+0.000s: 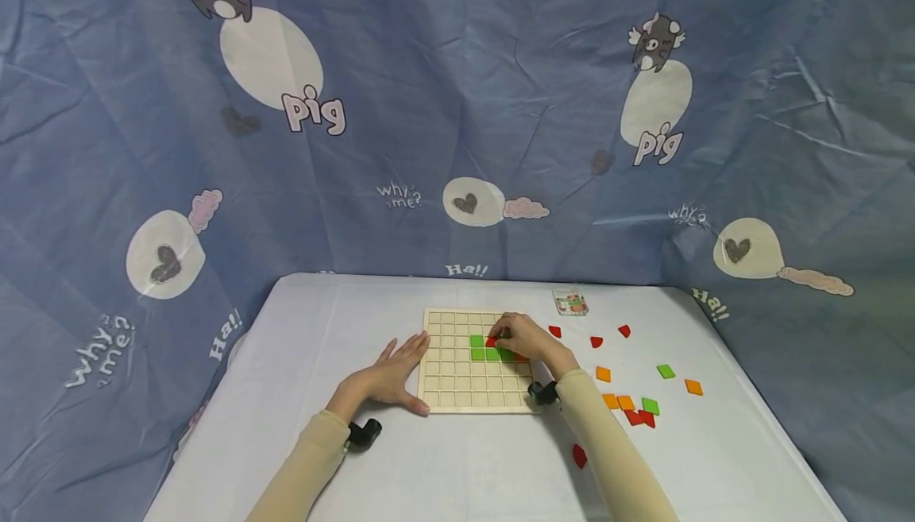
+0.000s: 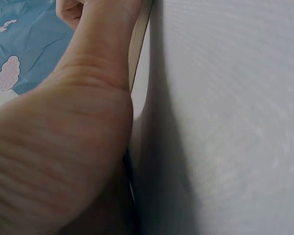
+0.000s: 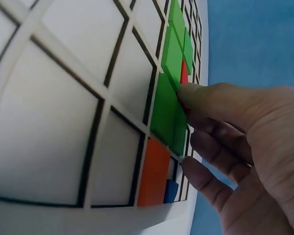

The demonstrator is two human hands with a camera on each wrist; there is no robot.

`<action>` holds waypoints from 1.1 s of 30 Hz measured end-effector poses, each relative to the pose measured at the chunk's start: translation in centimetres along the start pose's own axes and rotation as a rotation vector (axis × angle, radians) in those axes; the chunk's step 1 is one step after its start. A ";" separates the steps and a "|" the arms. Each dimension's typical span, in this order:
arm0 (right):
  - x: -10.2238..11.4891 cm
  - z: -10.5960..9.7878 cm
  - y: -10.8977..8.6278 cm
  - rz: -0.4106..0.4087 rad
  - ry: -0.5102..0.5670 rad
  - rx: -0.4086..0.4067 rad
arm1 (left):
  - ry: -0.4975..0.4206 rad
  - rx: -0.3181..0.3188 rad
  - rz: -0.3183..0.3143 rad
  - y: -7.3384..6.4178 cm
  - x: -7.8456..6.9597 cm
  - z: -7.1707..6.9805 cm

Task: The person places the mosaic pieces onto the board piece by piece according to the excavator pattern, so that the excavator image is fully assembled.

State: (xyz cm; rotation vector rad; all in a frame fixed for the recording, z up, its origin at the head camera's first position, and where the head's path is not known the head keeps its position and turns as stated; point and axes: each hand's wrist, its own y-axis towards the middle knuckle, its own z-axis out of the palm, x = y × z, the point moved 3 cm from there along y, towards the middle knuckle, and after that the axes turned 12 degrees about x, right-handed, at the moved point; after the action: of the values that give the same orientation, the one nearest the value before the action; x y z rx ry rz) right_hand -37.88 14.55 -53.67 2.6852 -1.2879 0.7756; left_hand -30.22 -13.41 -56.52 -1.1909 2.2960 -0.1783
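A pale wooden grid board (image 1: 457, 387) lies on the table. Several green square tiles (image 1: 477, 342) sit in its cells, with an orange tile (image 3: 154, 171) near the right edge and a small blue piece (image 3: 171, 191) beside it. My right hand (image 1: 527, 338) reaches over the board and pinches a small red tile (image 1: 491, 342) among the green ones. Thumb and fingertips partly cover that tile in the right wrist view. Against the board's left edge rests my left hand (image 1: 386, 379), fingers spread, holding nothing.
Right of the board, loose orange tiles (image 1: 604, 374), green tiles (image 1: 666, 371) and red pieces (image 1: 579, 456) lie scattered on the white table (image 1: 457, 466). A small printed packet (image 1: 570, 303) lies at the back. Blue patterned cloth (image 1: 457, 109) hangs behind.
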 end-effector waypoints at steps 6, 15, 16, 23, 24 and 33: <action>0.2 -0.1 -0.1 0.038 0.021 0.018 | -0.003 -0.001 0.010 0.0 -0.1 0.0; -0.7 -0.6 -1.0 0.057 0.132 -0.049 | 0.003 0.004 0.007 -0.1 -0.2 0.0; -0.9 -0.8 -1.3 0.057 0.150 -0.066 | 0.001 0.004 0.006 -0.1 -0.2 0.0; -3.8 -2.6 -4.3 0.127 0.194 -0.168 | 0.002 0.002 0.002 -0.1 -0.1 -0.1; -4.3 -2.7 -4.7 0.135 0.192 -0.175 | 0.002 0.001 0.005 -0.1 -0.1 -0.1; -7.2 -2.9 -7.1 0.303 0.146 -0.118 | -0.012 0.001 0.028 -0.1 -0.1 -0.1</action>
State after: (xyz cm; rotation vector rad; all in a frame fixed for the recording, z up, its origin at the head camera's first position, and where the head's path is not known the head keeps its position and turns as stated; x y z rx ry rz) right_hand -37.52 25.03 -53.40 2.3252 -1.6663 0.8744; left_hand -30.11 -13.40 -56.30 -1.1559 2.3004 -0.1619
